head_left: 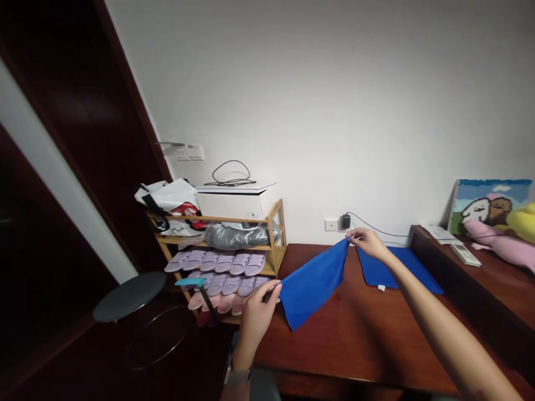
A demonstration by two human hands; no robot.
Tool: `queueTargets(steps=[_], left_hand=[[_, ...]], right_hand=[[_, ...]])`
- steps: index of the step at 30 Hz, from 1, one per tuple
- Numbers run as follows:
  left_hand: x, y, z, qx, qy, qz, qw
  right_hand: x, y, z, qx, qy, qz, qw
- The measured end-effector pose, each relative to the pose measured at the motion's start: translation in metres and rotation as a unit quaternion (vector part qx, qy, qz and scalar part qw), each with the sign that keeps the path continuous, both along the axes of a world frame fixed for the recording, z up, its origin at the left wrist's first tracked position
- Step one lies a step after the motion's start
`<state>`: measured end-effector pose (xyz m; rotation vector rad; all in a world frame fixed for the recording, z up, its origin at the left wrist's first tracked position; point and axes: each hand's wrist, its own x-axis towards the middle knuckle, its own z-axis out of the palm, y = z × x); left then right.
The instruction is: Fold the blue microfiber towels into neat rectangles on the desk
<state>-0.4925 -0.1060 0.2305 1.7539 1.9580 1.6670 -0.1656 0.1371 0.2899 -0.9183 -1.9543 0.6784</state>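
Observation:
A blue cloth (315, 284) hangs stretched between my hands above the brown wooden table (334, 340). My left hand (259, 309) pinches its near left corner, and my right hand (368, 243) pinches the upper right corner, held higher. The cloth slopes up to the right, its lower edge hanging loose. A second blue cloth (397, 267) lies flat on the table behind my right hand, with a small white tag (381, 288) at its front edge.
Left of the table stands a wooden shoe rack (273, 262) with rows of purple slippers (225, 262) and a white box (234, 205) on top. A round stool (130, 296) is farther left. Plush toys (499, 245) and a remote (466, 255) lie on the raised ledge at right.

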Motion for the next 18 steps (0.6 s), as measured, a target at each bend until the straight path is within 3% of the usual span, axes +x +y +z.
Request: queueTargets(steps=[5, 9, 13, 18], left_hand=[[0.008, 0.027, 0.069, 0.026, 0.056, -0.064, 0.996], [0.001, 0.033, 0.108, 0.003, 0.045, -0.120, 0.992], [0.005, 0.022, 0.119, -0.008, -0.023, -0.177, 0.984], [0.017, 0.021, 0.109, -0.004, -0.128, -0.166, 0.978]], right_hand=[[0.060, -0.033, 0.026, -0.019, 0.064, -0.048, 0.997], [0.094, -0.078, 0.037, -0.052, 0.112, -0.031, 0.992], [0.115, -0.115, 0.026, -0.076, 0.176, -0.023, 0.981], [0.122, -0.135, 0.007, -0.103, 0.247, -0.043, 0.963]])
